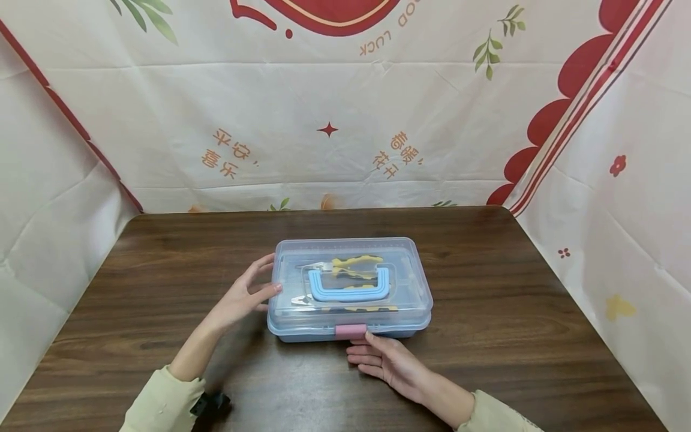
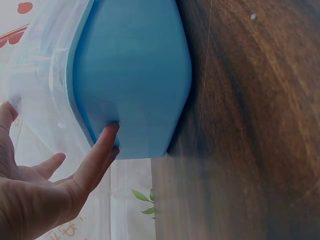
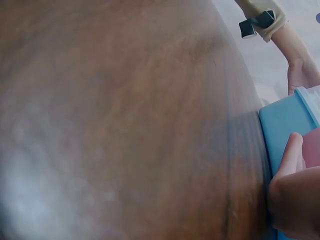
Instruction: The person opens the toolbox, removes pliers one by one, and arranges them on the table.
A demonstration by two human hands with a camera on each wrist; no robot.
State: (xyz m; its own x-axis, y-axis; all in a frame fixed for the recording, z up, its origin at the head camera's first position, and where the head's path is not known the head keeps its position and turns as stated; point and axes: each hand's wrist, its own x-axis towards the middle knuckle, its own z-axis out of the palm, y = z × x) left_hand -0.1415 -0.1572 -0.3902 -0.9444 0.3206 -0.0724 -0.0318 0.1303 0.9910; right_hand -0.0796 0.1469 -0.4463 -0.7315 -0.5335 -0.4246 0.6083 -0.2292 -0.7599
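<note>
A toolbox with a clear lid and a blue base stands on the table, its lid down. A light-blue handle lies on the lid and a pink latch sits at the front. Through the lid I see yellow-and-black pliers and another yellow-handled tool, partly hidden by the handle. My left hand rests on the box's left end, fingers spread; the left wrist view shows fingertips against the blue base. At the latch, my right hand touches its right edge with the thumb, fingers extended below.
The brown wood-grain table extends around the box. A white printed cloth hangs behind and at both sides. A black wrist device is at the left sleeve.
</note>
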